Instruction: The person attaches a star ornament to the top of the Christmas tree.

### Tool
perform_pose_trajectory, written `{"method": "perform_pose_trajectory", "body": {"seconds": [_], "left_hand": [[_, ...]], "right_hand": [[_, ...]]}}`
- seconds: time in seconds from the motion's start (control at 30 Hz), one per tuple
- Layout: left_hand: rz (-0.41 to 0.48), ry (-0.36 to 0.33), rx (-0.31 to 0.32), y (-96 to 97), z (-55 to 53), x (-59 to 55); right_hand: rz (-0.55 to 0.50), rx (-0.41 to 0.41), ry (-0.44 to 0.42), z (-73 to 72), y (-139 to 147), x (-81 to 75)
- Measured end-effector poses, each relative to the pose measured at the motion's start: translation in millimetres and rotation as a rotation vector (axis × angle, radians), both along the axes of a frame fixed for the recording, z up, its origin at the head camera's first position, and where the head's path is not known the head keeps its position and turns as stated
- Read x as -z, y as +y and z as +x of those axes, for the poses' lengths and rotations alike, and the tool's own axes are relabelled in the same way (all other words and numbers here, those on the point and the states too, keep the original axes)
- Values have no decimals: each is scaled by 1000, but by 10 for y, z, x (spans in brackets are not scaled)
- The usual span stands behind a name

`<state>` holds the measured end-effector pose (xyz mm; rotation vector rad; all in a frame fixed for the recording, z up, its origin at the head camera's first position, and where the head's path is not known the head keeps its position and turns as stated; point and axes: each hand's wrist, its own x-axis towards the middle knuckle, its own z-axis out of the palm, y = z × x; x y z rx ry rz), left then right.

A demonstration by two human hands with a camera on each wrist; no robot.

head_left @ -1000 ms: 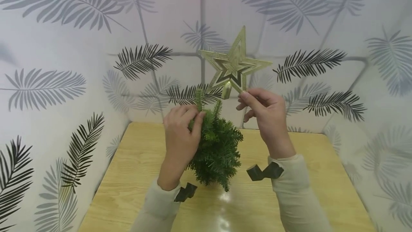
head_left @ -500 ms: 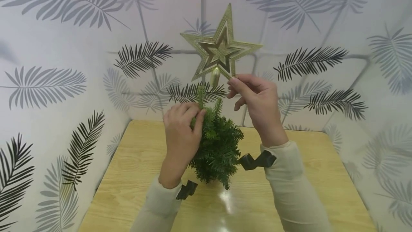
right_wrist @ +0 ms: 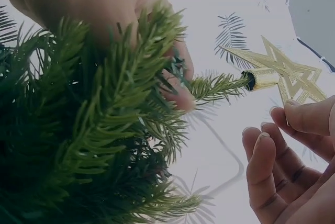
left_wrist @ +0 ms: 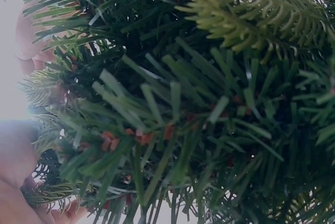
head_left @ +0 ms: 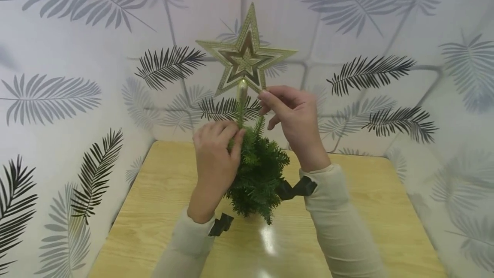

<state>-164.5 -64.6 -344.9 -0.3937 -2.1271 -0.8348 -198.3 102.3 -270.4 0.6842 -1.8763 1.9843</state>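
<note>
A gold star tree topper (head_left: pixel 247 57) stands upright above a small artificial Christmas tree (head_left: pixel 256 179). My right hand (head_left: pixel 295 119) pinches the star's lower right point between thumb and forefinger, its other fingers loosely bent. Below the star, its gold socket (right_wrist: pixel 261 79) meets the tree's top sprig (right_wrist: pixel 217 87), whose tip is at the dark mouth in the right wrist view. My left hand (head_left: pixel 216 151) grips the tree just beneath that sprig, thumb and fingers around the stem. Green branches (left_wrist: pixel 172 119) fill the left wrist view and partly cover the left fingers.
The tree stands on a light wooden table (head_left: pixel 154 209). Behind the table is a pale wall (head_left: pixel 355 25) with grey and black leaf prints. A black wrist mount (head_left: pixel 295 188) on the right sleeve overlaps the tree's right side in the head view.
My right hand has carried the star up, then left, over the treetop, bringing its socket onto the top sprig. The left hand has stayed at the tree.
</note>
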Motion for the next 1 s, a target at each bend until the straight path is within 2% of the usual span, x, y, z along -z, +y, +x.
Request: {"method": "perform_pose_trajectory", "body": {"seconds": [0.17, 0.53, 1.0], "left_hand": [[-1, -5, -3, -16, 9, 2], [-4, 10, -6, -11, 10, -20], [-15, 4, -16, -14, 33, -12]], "right_hand": [[39, 25, 19, -7, -45, 33], [212, 155, 195, 23, -42, 96], [363, 222, 301, 56, -65, 174]]}}
